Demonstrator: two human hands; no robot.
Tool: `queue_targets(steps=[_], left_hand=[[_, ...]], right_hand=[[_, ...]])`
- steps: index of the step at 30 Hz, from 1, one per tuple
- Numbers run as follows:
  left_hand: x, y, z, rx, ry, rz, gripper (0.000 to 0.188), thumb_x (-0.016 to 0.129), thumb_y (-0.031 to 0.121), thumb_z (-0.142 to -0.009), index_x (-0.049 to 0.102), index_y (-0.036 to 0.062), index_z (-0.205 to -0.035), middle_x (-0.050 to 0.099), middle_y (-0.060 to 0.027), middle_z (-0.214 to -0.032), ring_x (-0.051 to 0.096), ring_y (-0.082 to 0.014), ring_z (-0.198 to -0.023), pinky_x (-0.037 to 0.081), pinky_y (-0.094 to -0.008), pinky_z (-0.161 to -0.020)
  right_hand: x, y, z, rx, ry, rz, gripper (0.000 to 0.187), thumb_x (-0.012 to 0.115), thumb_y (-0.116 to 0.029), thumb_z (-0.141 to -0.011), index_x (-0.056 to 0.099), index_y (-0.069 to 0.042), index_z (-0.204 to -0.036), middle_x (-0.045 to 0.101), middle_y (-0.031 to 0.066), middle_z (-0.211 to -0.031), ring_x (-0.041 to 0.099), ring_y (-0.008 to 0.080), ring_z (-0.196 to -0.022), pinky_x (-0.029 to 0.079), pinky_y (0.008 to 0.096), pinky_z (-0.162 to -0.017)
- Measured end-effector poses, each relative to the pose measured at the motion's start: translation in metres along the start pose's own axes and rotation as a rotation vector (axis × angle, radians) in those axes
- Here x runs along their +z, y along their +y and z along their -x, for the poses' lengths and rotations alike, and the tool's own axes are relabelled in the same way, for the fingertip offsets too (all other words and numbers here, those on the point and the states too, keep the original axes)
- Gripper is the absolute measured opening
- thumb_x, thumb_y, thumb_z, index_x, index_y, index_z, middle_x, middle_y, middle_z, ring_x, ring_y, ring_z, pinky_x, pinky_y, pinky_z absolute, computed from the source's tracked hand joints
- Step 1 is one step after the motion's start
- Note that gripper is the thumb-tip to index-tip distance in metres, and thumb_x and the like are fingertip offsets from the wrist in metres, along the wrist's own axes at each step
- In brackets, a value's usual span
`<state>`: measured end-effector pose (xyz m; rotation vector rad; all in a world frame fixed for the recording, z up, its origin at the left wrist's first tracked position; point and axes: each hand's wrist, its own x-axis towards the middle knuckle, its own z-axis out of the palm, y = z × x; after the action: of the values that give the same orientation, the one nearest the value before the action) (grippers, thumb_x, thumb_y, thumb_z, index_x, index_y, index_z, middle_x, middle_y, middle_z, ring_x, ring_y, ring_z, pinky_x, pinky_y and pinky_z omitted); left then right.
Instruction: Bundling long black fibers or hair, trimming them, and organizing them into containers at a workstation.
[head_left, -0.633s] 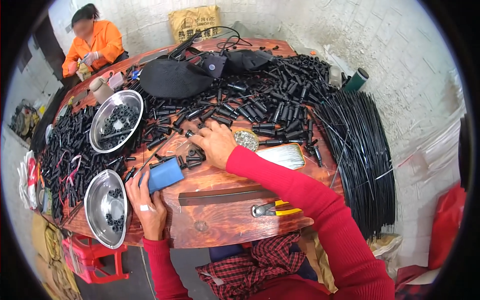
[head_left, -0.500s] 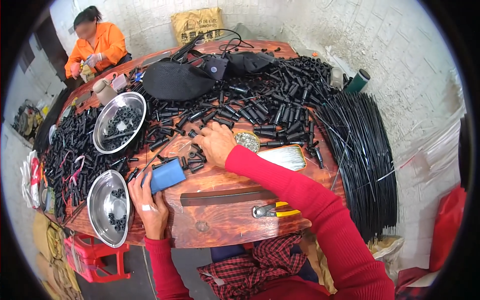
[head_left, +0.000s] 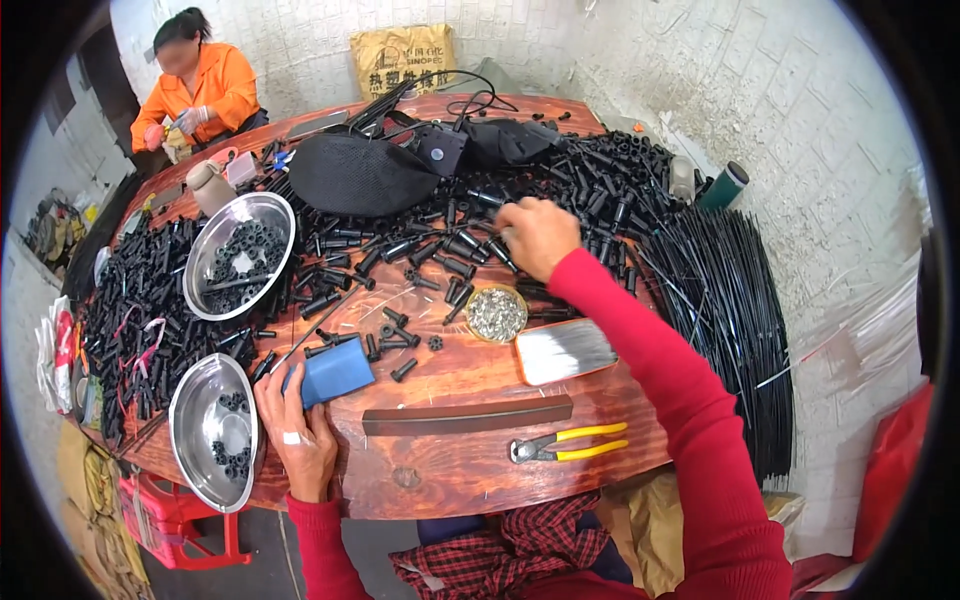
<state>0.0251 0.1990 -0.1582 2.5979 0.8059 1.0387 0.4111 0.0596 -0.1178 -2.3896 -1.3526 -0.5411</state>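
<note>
Left hand (head_left: 305,445) clasped blue block (head_left: 338,373), best held steady; right hand (head_left: 541,240) half-curled over far black tubes (head_left: 503,256), hold unclear

Downward head-worn fisheye view

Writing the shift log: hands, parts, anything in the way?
Left hand touching blue block. Right hand over black tubular parts, grip unclear. Pincers and dark strip lie on the table, right of the left hand.
</note>
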Motion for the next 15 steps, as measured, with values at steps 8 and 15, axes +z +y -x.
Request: queue_targets(steps=[8, 15], left_hand=[[0.000, 0.003, -0.003, -0.031, -0.038, -0.041, 0.060, 0.060, -0.011, -0.072, 0.057, 0.0001, -0.131, 0.052, -0.0208, -0.137, 0.042, -0.0465, -0.130, 0.031, -0.0547, -0.114], [0.003, 0.001, -0.003, -0.070, -0.059, -0.033, 0.062, 0.063, -0.011, -0.073, 0.057, 0.0032, -0.133, 0.052, -0.0187, -0.139, 0.041, -0.0459, -0.133, 0.029, -0.0543, -0.115]], right_hand=[[0.003, 0.045, -0.023, -0.091, 0.019, -0.016, 0.010, 0.068, -0.015, -0.083, 0.074, -0.016, -0.090, 0.068, 0.0032, -0.095, 0.064, 0.0287, -0.093, 0.054, 0.0425, -0.081], [0.070, 0.003, -0.084, -0.198, -0.084, 0.068, 0.015, 0.071, -0.026, -0.083, 0.077, -0.012, -0.086, 0.069, 0.0084, -0.090, 0.069, 0.0312, -0.087, 0.055, 0.0457, -0.075]])
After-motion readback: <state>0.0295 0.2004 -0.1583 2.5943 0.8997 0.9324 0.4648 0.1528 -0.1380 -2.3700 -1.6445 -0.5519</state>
